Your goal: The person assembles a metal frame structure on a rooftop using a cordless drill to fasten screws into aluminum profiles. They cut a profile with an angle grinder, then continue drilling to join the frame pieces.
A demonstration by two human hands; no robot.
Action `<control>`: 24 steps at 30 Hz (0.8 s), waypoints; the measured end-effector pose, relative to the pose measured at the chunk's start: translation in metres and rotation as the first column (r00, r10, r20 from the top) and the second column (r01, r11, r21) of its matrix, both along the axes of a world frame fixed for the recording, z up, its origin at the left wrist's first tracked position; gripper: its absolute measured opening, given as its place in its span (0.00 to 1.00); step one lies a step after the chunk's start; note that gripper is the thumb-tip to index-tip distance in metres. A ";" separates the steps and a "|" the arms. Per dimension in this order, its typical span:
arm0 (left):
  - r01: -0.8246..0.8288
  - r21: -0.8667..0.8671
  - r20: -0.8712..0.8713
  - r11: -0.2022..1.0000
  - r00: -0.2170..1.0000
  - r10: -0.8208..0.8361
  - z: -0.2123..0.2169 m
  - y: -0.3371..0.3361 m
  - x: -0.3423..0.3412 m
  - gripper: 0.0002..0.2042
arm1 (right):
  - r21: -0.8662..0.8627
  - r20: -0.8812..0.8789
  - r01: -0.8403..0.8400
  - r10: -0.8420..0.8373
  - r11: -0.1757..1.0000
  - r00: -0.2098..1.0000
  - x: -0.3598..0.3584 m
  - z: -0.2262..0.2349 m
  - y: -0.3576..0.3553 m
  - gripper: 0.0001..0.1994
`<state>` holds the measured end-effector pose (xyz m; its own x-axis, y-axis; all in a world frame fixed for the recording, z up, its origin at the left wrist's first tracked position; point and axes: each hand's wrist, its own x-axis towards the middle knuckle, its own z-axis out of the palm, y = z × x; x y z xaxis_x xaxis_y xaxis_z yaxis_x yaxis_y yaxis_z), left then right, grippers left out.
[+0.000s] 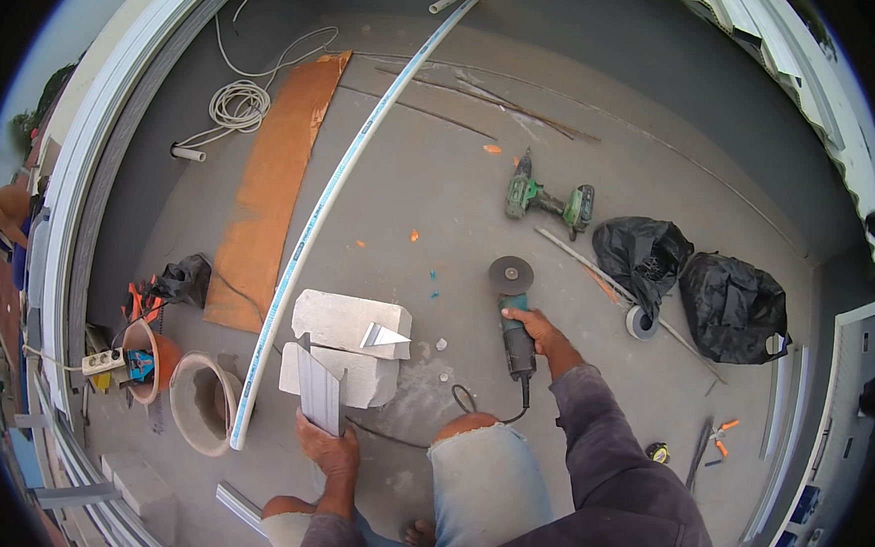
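While the left hand [329, 449] grips a short grey metal profile [319, 391] against two pale blocks [345, 348] on the floor [444, 174], the right hand [534, 330] is closed around an angle grinder [513, 313] resting beside them; no cut shows on the profile yet, I judge. To the left, an orange bucket [144, 356] holds small tools, and a tipped bucket [204, 400] looks empty.

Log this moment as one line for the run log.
left hand: holds metal profile piece on grey blocks | right hand: holds angle grinder, disc on floor
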<state>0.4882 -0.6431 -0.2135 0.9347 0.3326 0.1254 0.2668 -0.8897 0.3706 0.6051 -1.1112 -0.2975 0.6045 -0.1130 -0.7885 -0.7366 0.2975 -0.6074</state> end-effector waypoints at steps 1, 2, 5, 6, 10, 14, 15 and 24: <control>0.010 0.016 0.025 1.000 1.000 -0.011 -0.003 0.001 0.000 0.53 | -0.080 0.053 -0.080 0.084 0.994 0.995 -0.004 0.001 -0.002 0.37; 0.018 0.034 0.068 0.999 0.997 -0.020 -0.004 0.003 -0.002 0.52 | -0.180 0.064 -0.154 0.168 0.971 0.984 -0.010 0.002 -0.002 0.38; 0.011 0.108 0.102 0.994 0.995 -0.022 -0.008 0.004 0.000 0.50 | -0.756 -0.034 -0.301 0.425 0.582 0.905 -0.024 0.003 0.007 0.40; 0.011 0.097 0.097 0.995 0.995 -0.020 -0.009 0.004 0.000 0.50 | -0.886 -0.161 -0.335 0.463 0.321 0.872 -0.028 0.004 0.011 0.40; 0.017 0.096 0.101 0.995 0.995 -0.027 -0.013 0.005 -0.001 0.50 | -0.902 -0.158 -0.305 0.424 0.306 0.892 -0.040 0.012 0.019 0.36; 0.014 0.064 0.107 0.998 0.994 -0.021 -0.016 0.006 -0.002 0.50 | -0.983 -0.114 -0.160 0.387 0.089 0.915 -0.054 0.035 0.046 0.26; 0.022 0.071 0.115 0.997 0.993 -0.030 -0.016 0.006 -0.002 0.50 | -0.995 -0.098 -0.104 0.377 -0.005 0.921 -0.056 0.040 0.060 0.23; 0.043 0.139 0.163 0.989 0.984 -0.066 -0.018 0.007 -0.002 0.48 | -0.978 0.026 0.193 0.875 -0.078 0.484 0.099 -0.008 0.160 0.14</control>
